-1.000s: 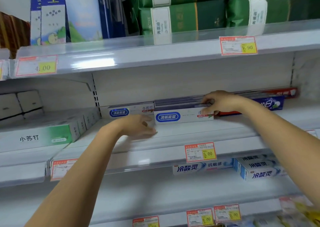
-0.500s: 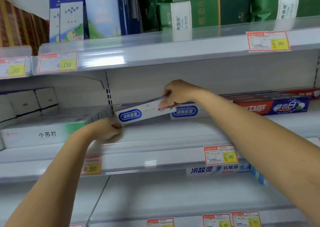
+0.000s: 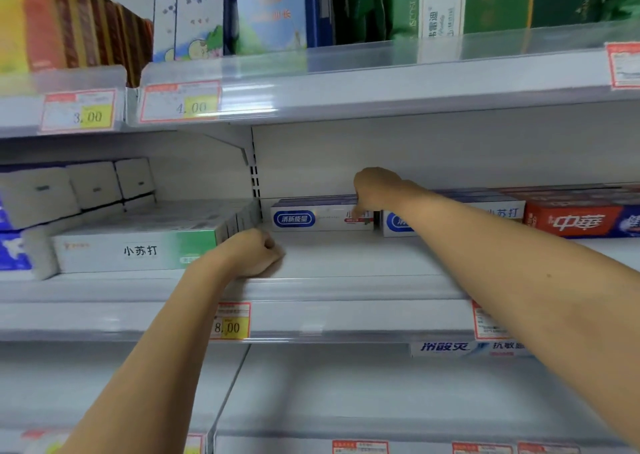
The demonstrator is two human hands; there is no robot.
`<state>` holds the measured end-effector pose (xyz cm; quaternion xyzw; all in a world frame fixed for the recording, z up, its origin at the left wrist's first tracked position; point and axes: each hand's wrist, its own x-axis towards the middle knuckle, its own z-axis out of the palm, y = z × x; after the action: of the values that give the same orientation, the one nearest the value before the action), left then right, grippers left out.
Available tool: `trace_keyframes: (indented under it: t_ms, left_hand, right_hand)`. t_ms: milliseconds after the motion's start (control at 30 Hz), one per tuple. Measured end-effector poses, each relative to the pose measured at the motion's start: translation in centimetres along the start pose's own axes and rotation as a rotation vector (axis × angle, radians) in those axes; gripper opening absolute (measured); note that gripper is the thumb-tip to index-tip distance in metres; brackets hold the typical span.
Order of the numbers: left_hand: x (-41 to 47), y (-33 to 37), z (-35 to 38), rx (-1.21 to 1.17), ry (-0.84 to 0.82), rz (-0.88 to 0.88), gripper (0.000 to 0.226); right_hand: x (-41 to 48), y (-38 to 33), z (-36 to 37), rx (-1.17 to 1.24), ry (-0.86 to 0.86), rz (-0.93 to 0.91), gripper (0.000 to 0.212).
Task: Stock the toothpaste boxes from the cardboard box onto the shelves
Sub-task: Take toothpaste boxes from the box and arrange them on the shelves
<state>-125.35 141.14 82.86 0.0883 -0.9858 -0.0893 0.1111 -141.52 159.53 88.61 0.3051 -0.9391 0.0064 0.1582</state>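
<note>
A white toothpaste box with a blue oval label (image 3: 322,218) lies flat at the back left of the middle shelf (image 3: 346,263), close to the upright. My right hand (image 3: 375,190) reaches in from the right, its fingers curled down over that box's right end. A second box of the same kind (image 3: 498,213) lies just to its right, partly hidden behind my right forearm. Curled into a fist, my left hand (image 3: 254,254) rests on the shelf in front of the boxes and holds nothing. The cardboard box is out of view.
A red toothpaste box (image 3: 581,221) lies at the far right of the shelf. On the neighbouring left shelf are white-and-green boxes (image 3: 138,249) and white packs (image 3: 69,190). Blue and green packages fill the top shelf. A blue-lettered box (image 3: 467,348) sits on the shelf below.
My right hand carried the white-and-blue box left and set it flat against the back left of the shelf. My left hand curled into a fist. The view shifted left.
</note>
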Motion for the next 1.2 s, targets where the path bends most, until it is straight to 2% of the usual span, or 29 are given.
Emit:
trace_keyframes:
  t_ms: [133, 167, 233, 300, 533, 667, 733, 767, 867, 933, 1067, 1133, 1200]
  left_hand:
    - [-0.1, 0.0, 0.0, -0.006, -0.009, -0.016, 0.033]
    - [-0.2, 0.0, -0.1, -0.007, -0.011, -0.019, 0.033]
    - [-0.2, 0.1, -0.1, -0.004, -0.013, -0.022, 0.032]
    - [0.0, 0.0, 0.0, -0.004, -0.017, -0.024, 0.031]
    - [0.1, -0.1, 0.1, -0.029, -0.013, -0.032, 0.032]
    - [-0.2, 0.2, -0.2, -0.018, -0.017, -0.056, 0.038]
    - [-0.4, 0.5, -0.6, 0.020, -0.042, -0.071, 0.038]
    - [-0.4, 0.5, -0.9, 0.048, -0.071, -0.077, 0.037]
    - [-1.1, 0.9, -2.3, 0.126, -0.139, -0.053, 0.026]
    - [-2.3, 1.8, -3.2, 0.045, -0.024, -0.017, 0.024]
    - [-6.8, 5.8, -2.0, -0.377, 0.495, 0.177, 0.015]
    - [-9.2, 7.7, 0.0, -0.549, 0.589, 0.269, 0.026]
    - [-11.3, 9.2, 2.3, -0.651, 0.576, 0.304, 0.043]
  right_hand:
    - [0.2, 0.1, -0.1, -0.075, 0.032, 0.020, 0.022]
    - [0.3, 0.3, 0.1, -0.075, 0.019, 0.004, 0.027]
    - [0.3, 0.5, 0.7, -0.058, -0.046, -0.026, 0.060]
    - [0.4, 0.5, 1.5, -0.038, -0.044, -0.067, 0.070]
    - [0.7, 0.1, 1.9, 0.015, 0.002, -0.014, 0.050]
    - [0.0, -0.2, 1.5, 0.030, -0.007, 0.032, 0.026]
    - [-0.9, -0.6, 0.3, 0.048, -0.015, 0.001, 0.023]
    - [-1.6, -0.9, -0.4, 0.058, -0.024, -0.041, 0.013]
    - [-4.7, -2.0, -3.0, 0.131, -0.022, -0.132, 0.036]
    - [-7.6, -2.7, -4.3, 0.199, 0.059, -0.199, 0.036]
    - [-14.5, -2.7, -4.9, 0.351, 0.303, -0.242, 0.028]
    - [-17.5, -2.0, -4.4, 0.421, 0.362, -0.185, 0.035]
    - [-20.4, -0.9, -3.6, 0.488, 0.397, -0.123, 0.041]
